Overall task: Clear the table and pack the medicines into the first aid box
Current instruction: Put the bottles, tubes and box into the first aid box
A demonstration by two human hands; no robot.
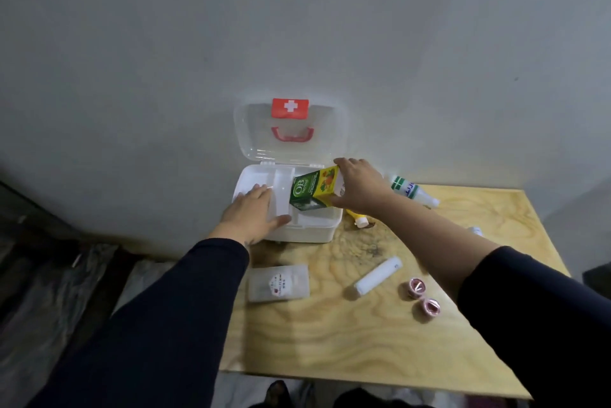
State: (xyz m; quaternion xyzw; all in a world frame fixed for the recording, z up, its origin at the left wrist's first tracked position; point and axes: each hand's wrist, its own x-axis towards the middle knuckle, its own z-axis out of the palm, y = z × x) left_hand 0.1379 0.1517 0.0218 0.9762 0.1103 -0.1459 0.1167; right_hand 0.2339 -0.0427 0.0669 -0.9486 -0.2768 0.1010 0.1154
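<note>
The white first aid box (307, 235) stands open at the table's far left, its clear lid (291, 130) with a red cross leaning on the wall. My right hand (358, 186) holds a green and yellow medicine carton (314, 189) tilted over the box's right half. My left hand (254, 212) lies flat on the box's left rim and inner tray. On the table lie a white tube (378, 275), two pink tape rolls (421, 297), a clear plastic pouch (279, 282), a white bottle with green print (413, 191) and a yellow bottle (357, 217), partly hidden by my right wrist.
The wooden table (363, 335) stands against a grey wall (297, 27). A small white item (476, 230) peeks out beyond my right forearm. Dark floor clutter lies off the table's left edge.
</note>
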